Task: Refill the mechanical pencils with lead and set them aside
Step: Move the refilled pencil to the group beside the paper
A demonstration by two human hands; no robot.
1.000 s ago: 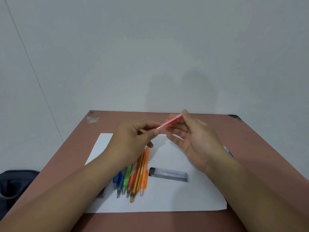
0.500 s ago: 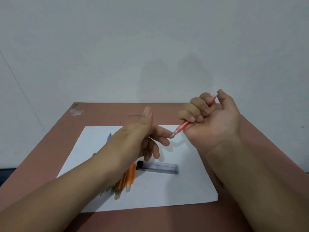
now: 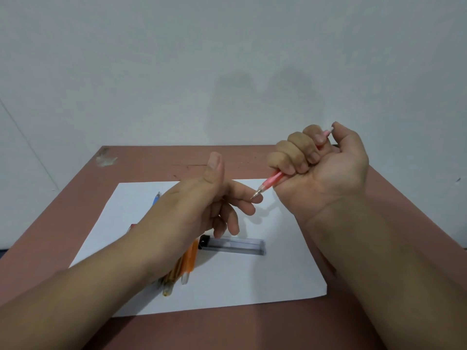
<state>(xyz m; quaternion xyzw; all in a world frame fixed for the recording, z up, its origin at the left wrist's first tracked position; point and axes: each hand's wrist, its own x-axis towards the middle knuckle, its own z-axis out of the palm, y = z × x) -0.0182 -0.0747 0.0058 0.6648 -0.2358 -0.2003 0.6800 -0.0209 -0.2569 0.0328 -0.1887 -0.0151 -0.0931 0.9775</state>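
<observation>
My right hand [image 3: 326, 168] is fisted around a pink mechanical pencil [image 3: 271, 181], thumb on its top button, metal tip pointing down-left. The tip touches the index fingertip of my left hand [image 3: 202, 200], which is held open with the thumb up and holds nothing. Under my left forearm lie several more pencils: orange ones [image 3: 188, 263] show clearly, a blue one [image 3: 156, 199] peeks out behind the wrist. A clear lead case [image 3: 233, 246] with a black cap lies flat on the white paper sheet [image 3: 252, 281].
The paper rests on a reddish-brown table [image 3: 252, 332] pushed against a pale wall. A scuffed patch [image 3: 106, 159] marks the table's far left corner. The table's right edge runs close behind my right wrist.
One second ago both hands held the pink pencil between them. Since then my right hand took it into a fist and my left hand let go, index fingertip now at the tip. The view shifted left.
</observation>
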